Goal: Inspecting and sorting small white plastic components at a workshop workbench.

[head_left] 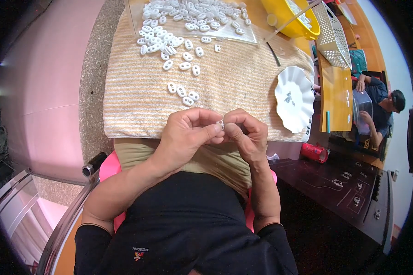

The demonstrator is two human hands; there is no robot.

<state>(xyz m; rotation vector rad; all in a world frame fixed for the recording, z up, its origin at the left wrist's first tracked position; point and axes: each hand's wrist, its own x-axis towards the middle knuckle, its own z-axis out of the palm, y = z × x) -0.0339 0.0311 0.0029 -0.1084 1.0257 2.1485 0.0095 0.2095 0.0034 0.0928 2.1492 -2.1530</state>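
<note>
My left hand (pixel 186 135) and my right hand (pixel 246 132) meet over the near edge of a striped beige towel (pixel 229 78). Between their fingertips they pinch one small white plastic piece (pixel 221 124), mostly hidden by the fingers. Just beyond the hands lie a few loose white oval pieces (pixel 182 91) on the towel. A large heap of the same white pieces (pixel 179 20) covers the far part of the towel and a clear plastic sheet there.
A white scalloped plate (pixel 294 98) sits at the towel's right edge. Farther back are a yellow bowl (pixel 294 18) and a white perforated basket (pixel 332 36). A red object (pixel 315 152) lies on a dark table at right. Another person (pixel 381 107) sits at the far right.
</note>
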